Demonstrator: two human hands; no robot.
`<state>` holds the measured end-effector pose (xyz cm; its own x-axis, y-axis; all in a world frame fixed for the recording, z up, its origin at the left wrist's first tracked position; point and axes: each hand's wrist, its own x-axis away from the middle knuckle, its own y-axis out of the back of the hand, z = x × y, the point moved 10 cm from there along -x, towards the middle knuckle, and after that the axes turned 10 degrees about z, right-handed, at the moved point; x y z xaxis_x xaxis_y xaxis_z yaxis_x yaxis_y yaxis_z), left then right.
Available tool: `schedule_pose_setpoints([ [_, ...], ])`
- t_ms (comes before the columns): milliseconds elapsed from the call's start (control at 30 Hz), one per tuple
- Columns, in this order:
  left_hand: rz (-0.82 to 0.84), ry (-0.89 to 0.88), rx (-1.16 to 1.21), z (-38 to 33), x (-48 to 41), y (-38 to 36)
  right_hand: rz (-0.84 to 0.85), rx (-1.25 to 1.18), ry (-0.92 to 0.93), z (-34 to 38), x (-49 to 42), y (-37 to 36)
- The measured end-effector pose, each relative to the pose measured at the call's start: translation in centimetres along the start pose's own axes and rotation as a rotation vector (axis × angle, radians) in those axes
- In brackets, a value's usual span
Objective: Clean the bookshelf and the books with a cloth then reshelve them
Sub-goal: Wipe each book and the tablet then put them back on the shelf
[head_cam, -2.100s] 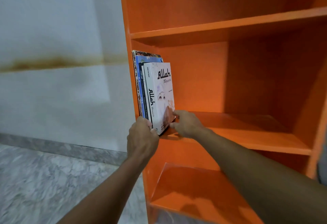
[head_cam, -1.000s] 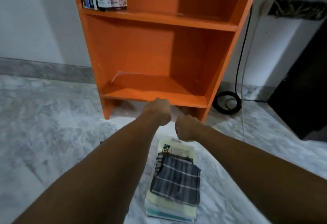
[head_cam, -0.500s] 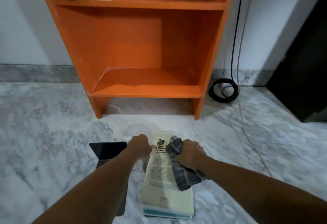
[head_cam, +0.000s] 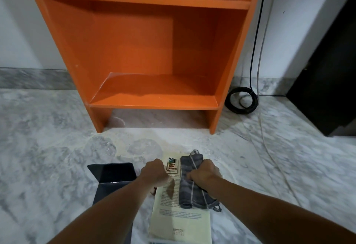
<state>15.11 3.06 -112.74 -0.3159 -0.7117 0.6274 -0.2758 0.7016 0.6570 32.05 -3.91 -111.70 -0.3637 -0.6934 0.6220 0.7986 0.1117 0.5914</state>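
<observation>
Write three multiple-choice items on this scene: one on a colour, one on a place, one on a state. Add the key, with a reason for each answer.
1. What colour is the bookshelf?
A. white
B. orange
C. green

2. Where does the coiled black cable lie?
A. on a shelf board
B. under the cloth
C. on the floor, right of the bookshelf

3. What is the right hand doing?
A. gripping the cloth
B. hanging open over the floor
C. holding a book upright

Key:
1 B, as its sides, back and shelf boards are all orange.
2 C, as the coil rests on the marble by the bookshelf's right foot, against the wall.
3 A, as its fingers are curled round the bunched grey striped cloth.
</observation>
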Motion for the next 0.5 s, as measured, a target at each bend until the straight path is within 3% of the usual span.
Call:
schedule_pose_setpoints([
  [300,0.107,0.05,0.276,1.8,-0.1,-0.4,-0.002,-0.372,0.047,-1.2,-0.2,-0.2],
  [500,0.149,0.04,0.301,1.7,-0.3,-0.8,0.039,-0.537,0.095,-0.4,1.0,0.7],
])
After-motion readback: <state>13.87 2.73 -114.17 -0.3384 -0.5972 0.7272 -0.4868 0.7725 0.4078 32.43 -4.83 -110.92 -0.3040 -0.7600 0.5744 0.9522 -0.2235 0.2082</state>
